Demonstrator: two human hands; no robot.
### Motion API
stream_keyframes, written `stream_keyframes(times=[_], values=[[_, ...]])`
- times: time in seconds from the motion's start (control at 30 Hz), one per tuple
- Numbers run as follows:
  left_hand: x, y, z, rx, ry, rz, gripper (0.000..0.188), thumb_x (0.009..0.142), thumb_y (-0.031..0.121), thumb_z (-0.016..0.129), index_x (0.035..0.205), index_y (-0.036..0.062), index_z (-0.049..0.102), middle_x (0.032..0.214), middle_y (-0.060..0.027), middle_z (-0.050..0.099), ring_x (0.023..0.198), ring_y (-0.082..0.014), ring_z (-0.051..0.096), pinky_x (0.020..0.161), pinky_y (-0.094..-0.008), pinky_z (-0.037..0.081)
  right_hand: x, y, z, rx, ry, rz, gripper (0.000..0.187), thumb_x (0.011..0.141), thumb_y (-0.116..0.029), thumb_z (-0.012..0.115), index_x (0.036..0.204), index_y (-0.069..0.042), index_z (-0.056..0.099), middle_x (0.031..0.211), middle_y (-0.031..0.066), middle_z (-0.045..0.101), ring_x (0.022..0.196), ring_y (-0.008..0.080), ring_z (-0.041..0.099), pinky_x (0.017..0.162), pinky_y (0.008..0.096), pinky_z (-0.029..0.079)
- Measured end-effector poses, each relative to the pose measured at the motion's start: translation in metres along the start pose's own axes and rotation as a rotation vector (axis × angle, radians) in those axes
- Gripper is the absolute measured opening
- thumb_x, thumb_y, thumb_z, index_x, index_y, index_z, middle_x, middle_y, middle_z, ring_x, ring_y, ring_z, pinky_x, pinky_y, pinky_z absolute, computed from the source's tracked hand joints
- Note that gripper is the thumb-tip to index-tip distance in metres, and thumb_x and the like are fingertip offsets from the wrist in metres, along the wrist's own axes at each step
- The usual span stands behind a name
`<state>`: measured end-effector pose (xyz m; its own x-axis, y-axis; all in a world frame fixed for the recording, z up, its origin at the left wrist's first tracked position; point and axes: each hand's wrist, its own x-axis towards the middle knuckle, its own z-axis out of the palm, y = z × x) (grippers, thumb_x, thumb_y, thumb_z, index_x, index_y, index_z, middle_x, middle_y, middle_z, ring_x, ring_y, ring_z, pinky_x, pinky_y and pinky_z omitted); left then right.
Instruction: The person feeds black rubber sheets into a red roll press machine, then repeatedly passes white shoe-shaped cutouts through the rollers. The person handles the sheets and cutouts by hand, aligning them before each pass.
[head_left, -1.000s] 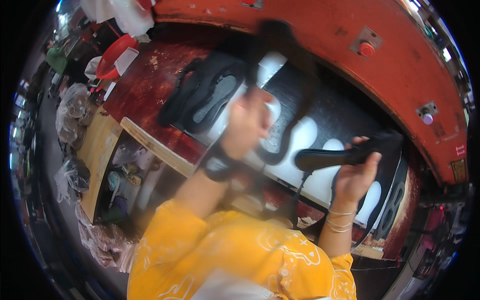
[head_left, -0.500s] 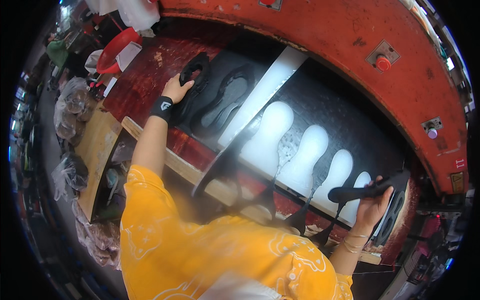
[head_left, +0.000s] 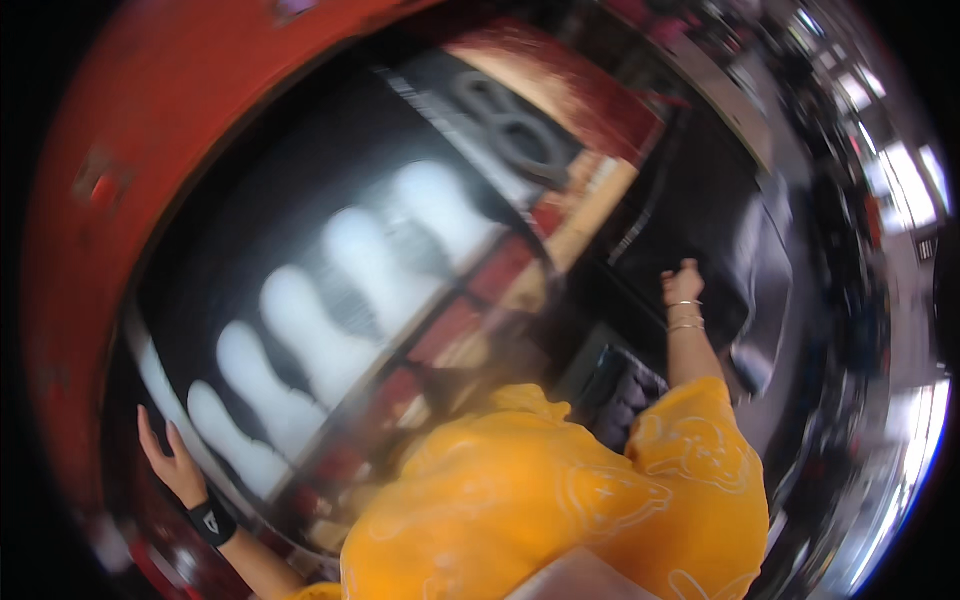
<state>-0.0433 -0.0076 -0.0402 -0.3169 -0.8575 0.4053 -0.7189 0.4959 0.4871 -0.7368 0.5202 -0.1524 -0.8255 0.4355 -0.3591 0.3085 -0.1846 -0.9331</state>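
My left hand (head_left: 175,465), with a black wristband, is open beside a pale strip at the left end of the work surface. Its fingers are spread and nothing shows in them. My right hand (head_left: 682,283) is over a large black sheet (head_left: 700,190) at my right side. Its fingers look curled closed, and blur hides what they hold, if anything. On the black work surface (head_left: 270,190) before me lie several white sole-shaped pieces (head_left: 310,320) in a row. A dark cut-out frame with two openings (head_left: 525,145) sits at its far right end.
An orange-red machine body (head_left: 90,260) curves along the far and left side, with a red button (head_left: 103,188) on it. A wooden edge (head_left: 590,220) runs along the near side. Below it, dark packed items (head_left: 630,390) stand near my right arm.
My view has swung to the right. My left hand has left the black piece it was touching. My right hand has moved off the surface, and its black insole-shaped piece no longer shows.
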Motion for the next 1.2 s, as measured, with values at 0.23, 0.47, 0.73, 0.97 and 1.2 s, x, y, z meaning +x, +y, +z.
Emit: stream_keyframes(times=[0.23,0.47,0.73,0.97,1.2], values=[[0.138,-0.007,0.096,0.406,-0.332,0.185,0.056,0.095,0.034,0.051,0.147,0.0193,0.037,0.153,-0.0089,0.033,0.144,-0.03,0.024,0.112,-0.0512,0.015,-0.102,0.154,0.054,-0.599,-0.486,0.438,0.047,0.091,-0.031,0.063,0.127,-0.004,0.052,0.114,0.0142,0.049,0.072,0.025,0.057,0.07,0.0387,0.059],[0.152,-0.042,0.109,0.406,-0.31,0.099,0.056,0.096,0.044,0.047,0.148,0.0279,0.035,0.156,-0.0069,0.027,0.145,-0.032,0.02,0.109,-0.0604,0.012,-0.082,0.062,0.233,-0.398,-0.157,-0.636,0.056,0.087,-0.028,0.065,0.129,0.005,0.048,0.12,0.0251,0.057,0.111,0.0349,0.057,0.099,0.039,0.043],[0.119,-0.012,0.106,0.477,-0.292,-0.06,0.058,0.092,0.043,0.052,0.147,0.0287,0.038,0.157,-0.0074,0.026,0.145,-0.0318,0.019,0.11,-0.0624,0.011,-0.233,0.001,0.33,-0.92,-0.968,-1.352,0.072,0.073,-0.039,0.071,0.135,-0.013,0.045,0.139,0.0185,0.04,0.131,0.0362,0.034,0.105,0.0512,0.03],[0.117,0.012,0.11,0.44,-0.199,-0.044,0.058,0.085,0.039,0.063,0.14,0.0279,0.047,0.151,-0.0103,0.035,0.141,-0.0345,0.027,0.109,-0.0625,0.016,-0.22,-0.004,0.403,-1.018,-1.175,-1.387,0.085,0.061,-0.03,0.075,0.139,-0.015,0.045,0.141,0.0211,0.042,0.129,0.0383,0.041,0.106,0.0466,0.035],[0.103,0.058,0.11,0.396,-0.155,-0.156,0.056,0.084,0.045,0.062,0.136,0.0277,0.052,0.149,-0.0146,0.036,0.14,-0.0365,0.027,0.109,-0.0667,0.012,-0.318,-0.034,0.387,-0.55,-1.495,-0.699,0.065,0.077,-0.006,0.064,0.139,-0.005,0.047,0.121,0.0119,0.059,0.097,0.0147,0.06,0.085,0.0267,0.048]])
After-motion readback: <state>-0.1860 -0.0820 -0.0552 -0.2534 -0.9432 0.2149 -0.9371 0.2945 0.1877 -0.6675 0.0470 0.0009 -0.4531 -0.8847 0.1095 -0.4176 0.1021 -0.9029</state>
